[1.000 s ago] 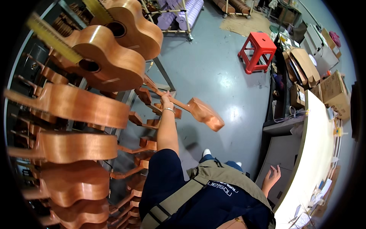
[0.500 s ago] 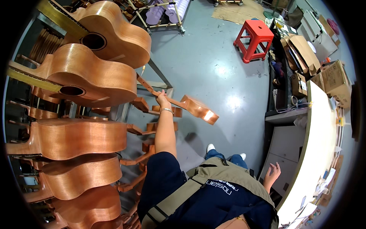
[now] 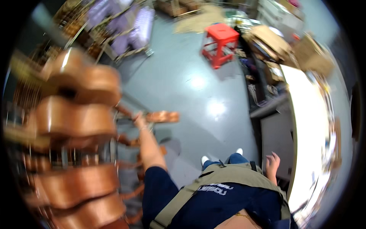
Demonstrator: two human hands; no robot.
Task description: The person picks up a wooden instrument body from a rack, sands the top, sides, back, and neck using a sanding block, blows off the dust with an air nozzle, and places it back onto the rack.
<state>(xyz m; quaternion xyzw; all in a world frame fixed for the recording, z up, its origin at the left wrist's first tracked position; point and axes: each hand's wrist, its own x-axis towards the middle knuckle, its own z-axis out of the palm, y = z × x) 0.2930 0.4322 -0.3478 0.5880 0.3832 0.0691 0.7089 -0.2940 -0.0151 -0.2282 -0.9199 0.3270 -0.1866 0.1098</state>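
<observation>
Guitars (image 3: 76, 119) line your left side, one behind another. Just right of them, your left hand (image 3: 139, 121) is around a ukulele's neck, with the ukulele's body (image 3: 163, 116) pointing right, over the floor (image 3: 198, 101). Other instruments seem to sit below that arm, though blur makes their support hard to tell. Ahead, past the floor, a stool (image 3: 221, 32) stands between a cart (image 3: 149, 52) on its left and boxes (image 3: 314, 58) on its right. A worktable (image 3: 310, 129) runs along your right, with your right hand (image 3: 272, 165) near its edge.
</observation>
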